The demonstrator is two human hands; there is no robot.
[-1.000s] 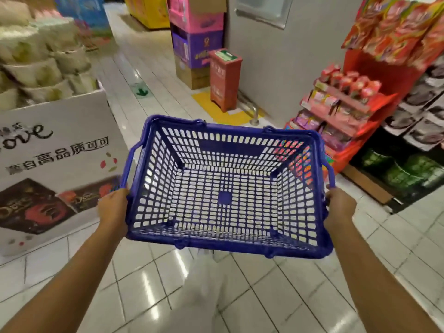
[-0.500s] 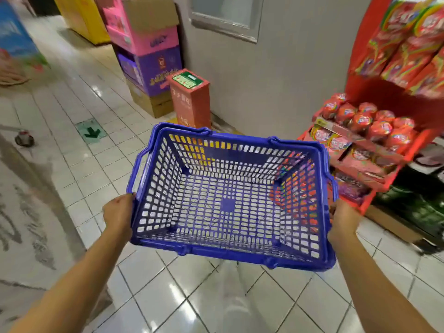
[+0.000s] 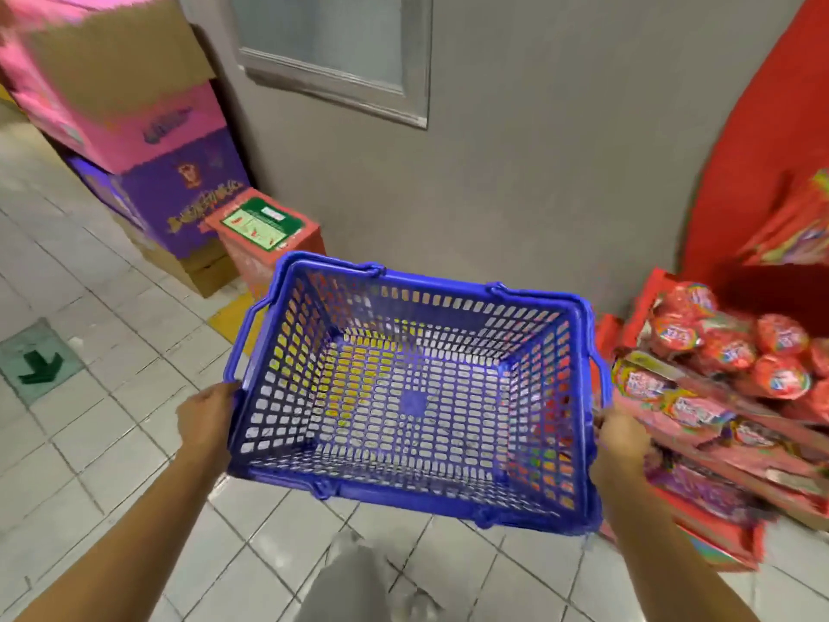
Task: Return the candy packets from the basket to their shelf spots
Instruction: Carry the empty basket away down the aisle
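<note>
- Gripping a blue basket (image 3: 412, 397) by its two short sides, a person carries it level above the tiled floor (image 3: 103, 433).
- Left hand (image 3: 207, 424) clasps the left rim, fingers curled under it; right hand (image 3: 621, 437) grips the right rim.
- Nothing shows through the basket's mesh bottom but floor.
- Candy packets (image 3: 726, 347) fill the red shelf (image 3: 700, 446) just beside the basket's right side.
- Stacked boxes (image 3: 148, 141) stand at the grey wall (image 3: 538, 150).
</note>
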